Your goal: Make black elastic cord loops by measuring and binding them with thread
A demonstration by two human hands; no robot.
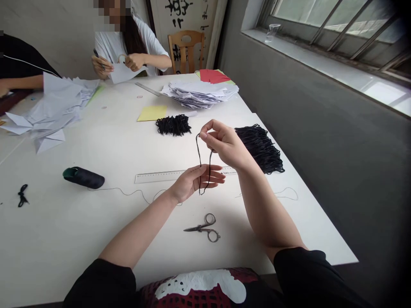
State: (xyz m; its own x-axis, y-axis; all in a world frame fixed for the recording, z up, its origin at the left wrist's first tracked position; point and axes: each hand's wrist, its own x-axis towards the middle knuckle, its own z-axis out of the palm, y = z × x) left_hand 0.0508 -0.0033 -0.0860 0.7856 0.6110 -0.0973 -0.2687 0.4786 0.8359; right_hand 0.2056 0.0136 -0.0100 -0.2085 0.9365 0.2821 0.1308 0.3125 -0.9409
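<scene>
Between the thumb and fingers of my right hand (221, 141), the top of a thin black cord loop (198, 147) is pinched, raised above the table. My left hand (195, 182) is just below, palm up, its thumb against one strand and its other fingers stretched out behind the loop. The loop's lower end hangs in front of those fingers. Beneath the hands lies a clear ruler (157, 176), partly covered by the left hand. Small metal scissors (201, 229) lie nearer me, blades pointing left. Behind my right wrist is a large bundle of black cord loops (261, 147).
A black thread spool (85, 177) lies left, its thread trailing right. A smaller black loop bundle (173, 125) sits near yellow paper (150, 113). Paper stacks (199, 95) and folded papers (58, 105) are farther back. Across the table, a person (128, 47) holds paper and a pen.
</scene>
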